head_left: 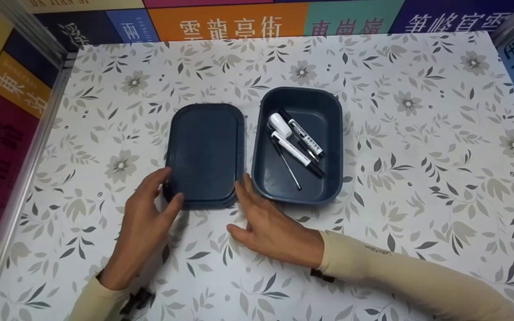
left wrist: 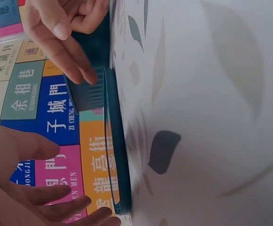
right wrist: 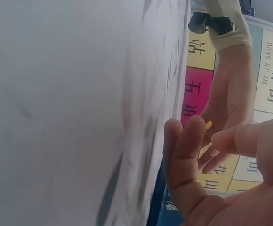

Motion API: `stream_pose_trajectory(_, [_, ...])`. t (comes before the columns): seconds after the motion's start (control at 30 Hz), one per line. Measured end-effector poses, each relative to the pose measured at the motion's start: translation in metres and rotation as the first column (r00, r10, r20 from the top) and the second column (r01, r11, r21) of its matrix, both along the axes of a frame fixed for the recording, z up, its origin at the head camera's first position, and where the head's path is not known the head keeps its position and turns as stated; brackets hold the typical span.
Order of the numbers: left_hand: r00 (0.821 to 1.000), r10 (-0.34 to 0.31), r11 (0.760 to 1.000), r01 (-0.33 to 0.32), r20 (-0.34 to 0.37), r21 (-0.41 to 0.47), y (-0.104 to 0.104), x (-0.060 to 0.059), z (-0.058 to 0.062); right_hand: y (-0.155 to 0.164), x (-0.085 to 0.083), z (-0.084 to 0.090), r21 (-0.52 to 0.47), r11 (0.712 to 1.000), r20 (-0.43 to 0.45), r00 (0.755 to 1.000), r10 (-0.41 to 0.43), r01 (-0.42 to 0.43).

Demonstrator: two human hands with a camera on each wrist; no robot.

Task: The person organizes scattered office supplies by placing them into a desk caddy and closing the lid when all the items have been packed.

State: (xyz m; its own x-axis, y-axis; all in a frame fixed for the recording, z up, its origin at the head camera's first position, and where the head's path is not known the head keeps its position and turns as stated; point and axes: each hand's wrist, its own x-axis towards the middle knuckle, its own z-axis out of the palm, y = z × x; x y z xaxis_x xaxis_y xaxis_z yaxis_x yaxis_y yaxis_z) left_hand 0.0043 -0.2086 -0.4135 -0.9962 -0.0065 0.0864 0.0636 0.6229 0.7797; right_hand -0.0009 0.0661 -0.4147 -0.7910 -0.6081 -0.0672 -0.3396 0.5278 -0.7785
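A dark blue lid [head_left: 205, 154] lies flat on the flower-patterned table [head_left: 417, 133], just left of an open dark blue box [head_left: 299, 145] of the same shape, the 2 nearly touching along their long sides. The left hand [head_left: 145, 223] sits at the lid's near left corner, thumb on the front edge and fingers curved round the corner's side, touching the rim without lifting it. The right hand [head_left: 268, 225] rests on the table at the lid's near right corner, fingers straight and close together, their tips against the lid's right edge in the narrow gap beside the box; its thumb points left along the table. The left wrist view shows the lid's thin edge [left wrist: 115, 155] lying on the table, with fingertips [left wrist: 82, 70] of the other hand touching its far end. Inside the box lie 2 white markers with black caps [head_left: 301, 142], a thin black pen [head_left: 288, 167] and a small white object [head_left: 280, 125], all slanting toward the box's right near corner. Colourful panels with printed characters [head_left: 228, 22] wall in the table at the back and sides.
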Motion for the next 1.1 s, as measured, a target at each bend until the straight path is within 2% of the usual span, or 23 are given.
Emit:
stream_pose_trajectory(0.47, [0.993,0.041,0.999,-0.040,0.115,-0.007,-0.0079,-0.0060,-0.0039,-0.0023,-0.0041,-0.0021,0.046,0.998,0.152,0.987,-0.055,0.049])
stream_pose_trajectory(0.73, [0.991,0.044,0.997,-0.035,0.129,-0.067,-0.0099,-0.0072,-0.0056,-0.0015,-0.0025,-0.0059,0.014,0.998,0.170,0.983,-0.061,0.060])
stream_pose_trajectory(0.9, [0.984,0.065,0.997,-0.055,0.164,-0.063,-0.0106,-0.0074,-0.0046,-0.0003,-0.0018,-0.0073,-0.020,0.997,0.187,0.980,-0.065,0.070])
stream_pose_trajectory(1.1, [0.987,0.040,0.993,-0.022,0.156,-0.116,-0.0102,-0.0056,-0.0032,-0.0011,-0.0019,-0.0085,-0.051,0.993,0.191,0.978,-0.090,0.102])
